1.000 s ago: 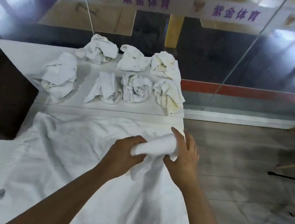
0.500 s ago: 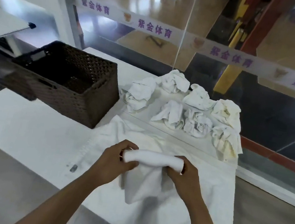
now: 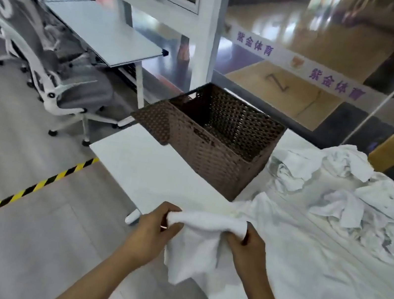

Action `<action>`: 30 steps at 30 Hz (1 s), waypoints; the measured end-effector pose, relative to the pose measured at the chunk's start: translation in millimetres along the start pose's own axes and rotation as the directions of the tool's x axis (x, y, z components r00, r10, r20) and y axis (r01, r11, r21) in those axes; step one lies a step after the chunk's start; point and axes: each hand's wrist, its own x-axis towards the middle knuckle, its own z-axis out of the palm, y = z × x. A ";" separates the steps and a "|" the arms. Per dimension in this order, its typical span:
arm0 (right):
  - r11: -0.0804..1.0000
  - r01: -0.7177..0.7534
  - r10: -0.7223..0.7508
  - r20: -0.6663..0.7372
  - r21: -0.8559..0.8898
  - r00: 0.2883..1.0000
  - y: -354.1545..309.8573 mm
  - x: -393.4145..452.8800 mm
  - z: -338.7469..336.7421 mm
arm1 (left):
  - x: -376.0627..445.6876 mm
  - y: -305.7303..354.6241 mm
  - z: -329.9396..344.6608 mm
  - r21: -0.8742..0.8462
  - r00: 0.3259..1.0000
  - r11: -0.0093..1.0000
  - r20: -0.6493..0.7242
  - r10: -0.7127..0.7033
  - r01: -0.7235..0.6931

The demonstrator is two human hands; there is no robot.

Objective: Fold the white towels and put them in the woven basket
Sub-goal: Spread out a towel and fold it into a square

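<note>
A folded white towel (image 3: 198, 243) hangs in the air over the table's near edge. My left hand (image 3: 152, 236) grips its left end and my right hand (image 3: 248, 252) grips its right end, fingers curled round the rolled top. The brown woven basket (image 3: 217, 163) stands on the white table (image 3: 150, 170) beyond my hands, and what shows of its inside is bare. Several crumpled white towels (image 3: 341, 184) lie in a heap to the right of the basket.
A large white cloth (image 3: 321, 274) covers the right part of the table. A glass wall with purple lettering (image 3: 337, 84) runs behind. A grey office chair (image 3: 54, 78) and a grey desk (image 3: 106, 32) stand to the left. Yellow-black tape (image 3: 18, 195) crosses the floor.
The view has swung left, bringing the basket to the middle. Both hands have carried the towel left, from over the white cloth to the table's near edge, keeping hold of its ends.
</note>
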 end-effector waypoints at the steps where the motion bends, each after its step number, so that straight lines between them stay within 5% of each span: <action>1: 1.000 0.004 -0.004 0.023 0.001 1.000 -4.9 3.5 16.0 | 0.0 -8.6 -13.7 -0.001 1.000 1.000 -0.020 -0.010 0.010; 16: 0.995 0.053 -0.030 0.250 -0.085 0.968 -16.2 129.7 178.3 | 84.1 -99.5 -111.9 -0.272 0.909 0.921 -0.235 -0.346 0.280; 27: 0.937 -0.089 0.250 0.471 -0.338 0.846 0.6 270.0 287.5 | 197.4 -183.6 -157.9 -0.256 0.786 0.828 -0.269 -0.557 0.499; 30: 0.933 -0.069 0.230 0.439 -0.353 0.868 -4.2 297.7 314.6 | 225.0 -201.5 -169.6 -0.258 0.762 0.810 -0.277 -0.585 0.527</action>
